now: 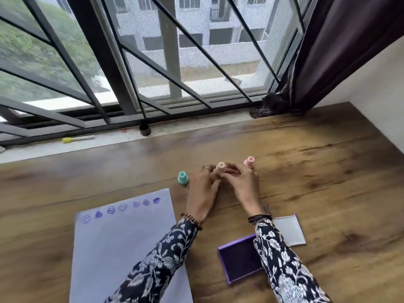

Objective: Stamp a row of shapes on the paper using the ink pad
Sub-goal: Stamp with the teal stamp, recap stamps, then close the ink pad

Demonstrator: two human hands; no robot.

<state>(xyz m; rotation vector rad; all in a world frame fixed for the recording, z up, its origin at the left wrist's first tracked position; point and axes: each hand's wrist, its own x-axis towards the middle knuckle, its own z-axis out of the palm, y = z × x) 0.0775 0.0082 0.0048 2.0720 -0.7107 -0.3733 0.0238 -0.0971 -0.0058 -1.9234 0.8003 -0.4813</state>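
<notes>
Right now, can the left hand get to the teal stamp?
Probably yes. The teal stamp stands upright on the table just left of the left hand, nothing between them. But that hand's fingers are busy on the peach stamp.

No words, numbers, brands or labels can be read. The only marks are purple stamped signs in a row along the top of the paper (122, 243), left of the fingers: smiley faces (122, 207) mixed with solid heart-like blots (98, 214), their finer detail too small to tell.
</notes>
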